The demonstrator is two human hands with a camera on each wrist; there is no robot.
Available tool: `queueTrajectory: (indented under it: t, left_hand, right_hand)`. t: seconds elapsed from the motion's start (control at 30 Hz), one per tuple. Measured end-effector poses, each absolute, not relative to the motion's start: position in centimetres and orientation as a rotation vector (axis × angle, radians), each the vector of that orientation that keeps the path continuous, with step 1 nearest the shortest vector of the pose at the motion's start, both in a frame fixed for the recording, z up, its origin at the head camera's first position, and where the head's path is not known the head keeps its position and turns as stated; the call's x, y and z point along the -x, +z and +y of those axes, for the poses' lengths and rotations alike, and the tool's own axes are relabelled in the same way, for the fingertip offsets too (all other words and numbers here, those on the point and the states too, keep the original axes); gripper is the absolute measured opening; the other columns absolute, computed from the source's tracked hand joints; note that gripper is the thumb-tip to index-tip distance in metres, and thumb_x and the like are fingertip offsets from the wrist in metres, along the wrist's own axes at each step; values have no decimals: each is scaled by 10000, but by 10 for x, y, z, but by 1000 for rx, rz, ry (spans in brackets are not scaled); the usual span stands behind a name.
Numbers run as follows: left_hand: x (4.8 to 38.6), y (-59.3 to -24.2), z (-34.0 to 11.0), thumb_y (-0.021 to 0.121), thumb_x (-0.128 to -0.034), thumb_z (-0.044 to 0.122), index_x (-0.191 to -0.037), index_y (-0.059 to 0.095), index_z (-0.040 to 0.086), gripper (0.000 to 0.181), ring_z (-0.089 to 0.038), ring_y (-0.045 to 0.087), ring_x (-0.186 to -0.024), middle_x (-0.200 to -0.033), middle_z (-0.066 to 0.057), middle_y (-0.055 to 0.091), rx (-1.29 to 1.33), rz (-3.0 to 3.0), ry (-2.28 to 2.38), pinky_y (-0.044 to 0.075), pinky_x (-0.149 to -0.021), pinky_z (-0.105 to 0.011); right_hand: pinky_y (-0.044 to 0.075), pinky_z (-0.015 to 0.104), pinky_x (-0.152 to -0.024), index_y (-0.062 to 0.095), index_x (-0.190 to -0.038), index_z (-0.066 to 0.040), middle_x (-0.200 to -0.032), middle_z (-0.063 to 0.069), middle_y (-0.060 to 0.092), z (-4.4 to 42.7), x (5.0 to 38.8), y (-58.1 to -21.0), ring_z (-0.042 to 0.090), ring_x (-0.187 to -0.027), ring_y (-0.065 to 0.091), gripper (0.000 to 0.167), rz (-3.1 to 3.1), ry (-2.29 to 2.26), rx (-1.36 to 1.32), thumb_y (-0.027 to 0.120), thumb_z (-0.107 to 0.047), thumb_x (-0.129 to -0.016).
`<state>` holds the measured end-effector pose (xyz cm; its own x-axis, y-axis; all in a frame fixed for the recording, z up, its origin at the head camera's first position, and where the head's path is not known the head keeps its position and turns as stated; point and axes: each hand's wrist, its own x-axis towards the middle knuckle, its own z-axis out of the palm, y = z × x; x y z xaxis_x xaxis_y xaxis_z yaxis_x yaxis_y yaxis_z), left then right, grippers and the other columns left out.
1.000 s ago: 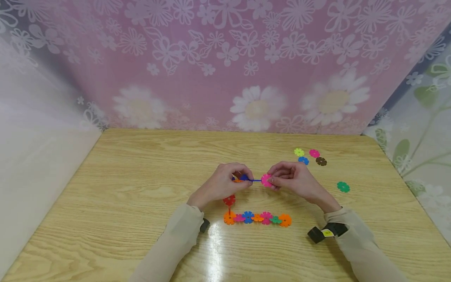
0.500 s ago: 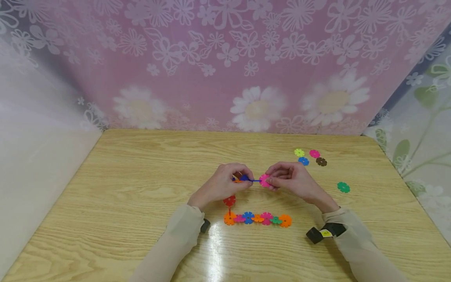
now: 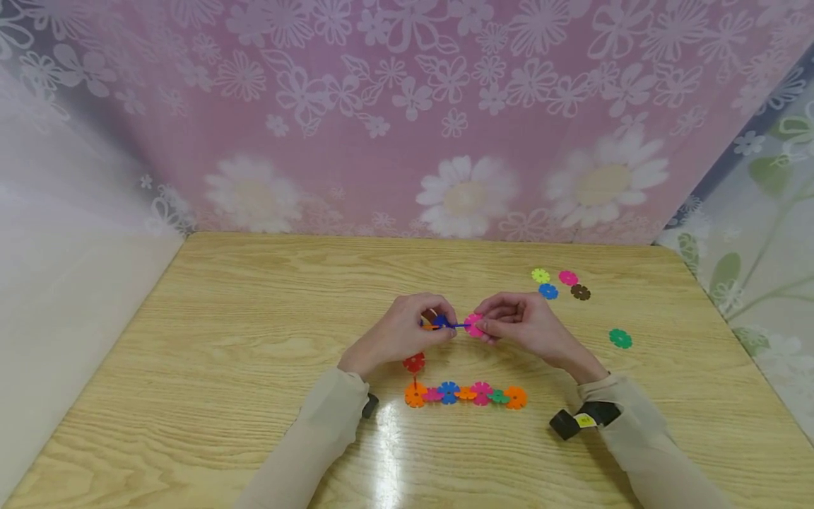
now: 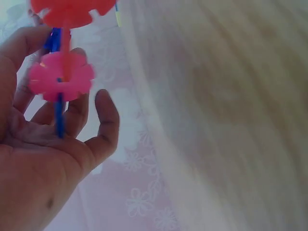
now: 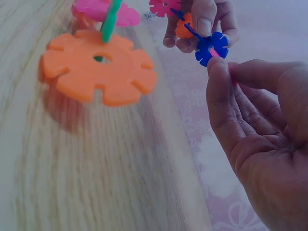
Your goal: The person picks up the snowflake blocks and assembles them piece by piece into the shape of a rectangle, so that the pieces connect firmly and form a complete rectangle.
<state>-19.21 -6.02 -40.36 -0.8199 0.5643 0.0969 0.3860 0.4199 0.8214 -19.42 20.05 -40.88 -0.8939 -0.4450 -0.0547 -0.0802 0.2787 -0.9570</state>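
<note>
Wood-grain table (image 3: pixel 254 396). My left hand (image 3: pixel 397 329) pinches blue disc (image 5: pixel 220 44) of chain (image 3: pixel 448 393); my right hand (image 3: pixel 528 325) pinches pink disc (image 3: pixel 473 326), touching blue at three o'clock. Risk: skewed push could bend discs, tug part chain.

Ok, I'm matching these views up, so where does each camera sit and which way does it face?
Head: on the head, facing forward and down at the table; left hand, right hand and sleeves show.
Left wrist: on that wrist, facing a red disc and the left hand, palm showing.
Right wrist: on that wrist, facing an orange disc and the right hand, left hand beyond.
Head and right wrist share the pinched pink disc.
</note>
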Motion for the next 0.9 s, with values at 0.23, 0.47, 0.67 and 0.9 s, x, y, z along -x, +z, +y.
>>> queueTrajectory:
  t: [0.23, 0.47, 0.67, 0.9]
  left_hand:
    - [192, -401, -59, 733, -951, 224, -986, 686, 233, 60, -68, 659, -896, -989, 118, 704, -817, 2489, 1296, 542, -790, -262]
    - [193, -398, -55, 766, -932, 262, -1032, 682, 211, 141, -91, 628, -892, -981, 94, 687, -819, 2572, 1212, 520, -790, -260]
    - [192, -395, -49, 785, -916, 298, -1103, 673, 182, 247, -123, 602, -906, -996, 74, 667, -833, 2578, 1180, 504, -802, -256]
    - [193, -396, -46, 779, -923, 281, -1102, 677, 186, 227, -91, 608, -883, -960, 78, 670, -875, 2574, 1183, 509, -790, -231]
  right_hand:
    - [633, 382, -787, 669, -1222, 35, -1076, 126, 747, 207, 193, -409, 282, -860, 771, 272, 2247, -1635, 523, 680, -80, -976]
    - [625, 338, -812, 641, -1254, 75, -1130, 237, 731, 236, 194, -410, 210, -959, 764, 319, 2360, -1589, 573, 673, -95, -986]
    - [604, 239, -774, 679, -1210, 45, -1071, 176, 760, 268, 191, -411, 102, -926, 752, 271, 2559, -1468, 573, 682, -99, -981]
    - [583, 215, -733, 709, -1196, -28, -1049, 94, 779, 300, 184, -411, 76, -889, 739, 255, 2709, -1314, 501, 711, -142, -968]
